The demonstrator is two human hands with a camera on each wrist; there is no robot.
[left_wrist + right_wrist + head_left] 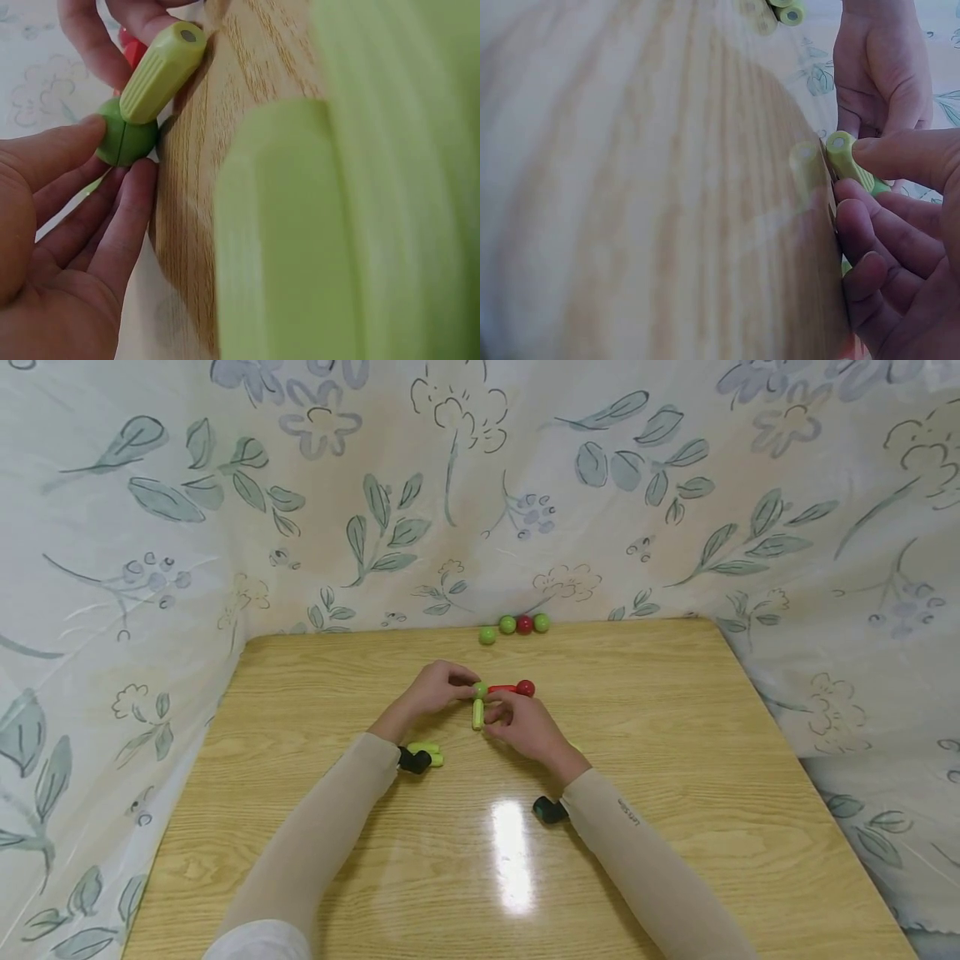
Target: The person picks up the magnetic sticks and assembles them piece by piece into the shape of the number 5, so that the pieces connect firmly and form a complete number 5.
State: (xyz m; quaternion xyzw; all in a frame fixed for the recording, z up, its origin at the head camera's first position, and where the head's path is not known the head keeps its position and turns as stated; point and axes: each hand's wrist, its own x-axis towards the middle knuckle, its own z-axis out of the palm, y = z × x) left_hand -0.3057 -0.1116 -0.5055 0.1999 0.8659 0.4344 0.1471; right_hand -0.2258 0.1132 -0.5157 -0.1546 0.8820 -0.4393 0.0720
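Left hand (437, 687) pinches green sphere (133, 142) | right hand (527, 724): beside ribbed rod (162, 75)

The wood-grained table (420, 860) carries green balls (487, 635), red balls (524, 625) and yellow-green sticks (437, 761).

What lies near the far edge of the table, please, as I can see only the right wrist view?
Observer: In the head view, three green balls and a red ball sit there, the red one between two of the green.
Operator: Thank you; and could you tell me what the left hand is holding, as I cannot make it out?
Observer: The left wrist view shows it pinching a fourth green ball between thumb and fingers.
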